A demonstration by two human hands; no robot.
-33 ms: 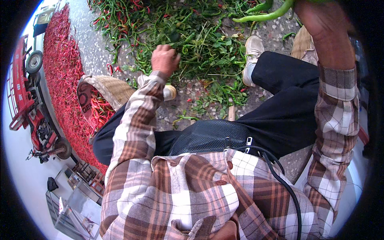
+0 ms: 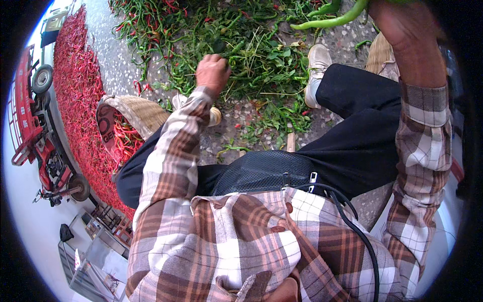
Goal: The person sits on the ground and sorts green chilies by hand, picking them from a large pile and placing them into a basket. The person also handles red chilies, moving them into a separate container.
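Up top, a glossy green pepper [image 2: 337, 21], waxy and smooth, catches the light! Below it, matt leaves [image 2: 256, 58], thin and crinkled, over a hard, stone-flecked floor [image 2: 111, 50]. And here's the plaid shirt [image 2: 226, 226]: soft, matt woven cloth, with smooth brown buttons [image 2: 277, 229] on it. Dark trousers [image 2: 367, 133], plain dull fabric; across them, a black pouch [image 2: 261, 173] in textured mesh with a shiny metal zip pull [image 2: 313, 182]. A smooth black cable [image 2: 365, 236] has a soft sheen. On the left, a tan sack [image 2: 141, 111], rough and ribbed. Out at the bent rim, the red vehicle [image 2: 25, 116] looks like painted metal, though it's small there.
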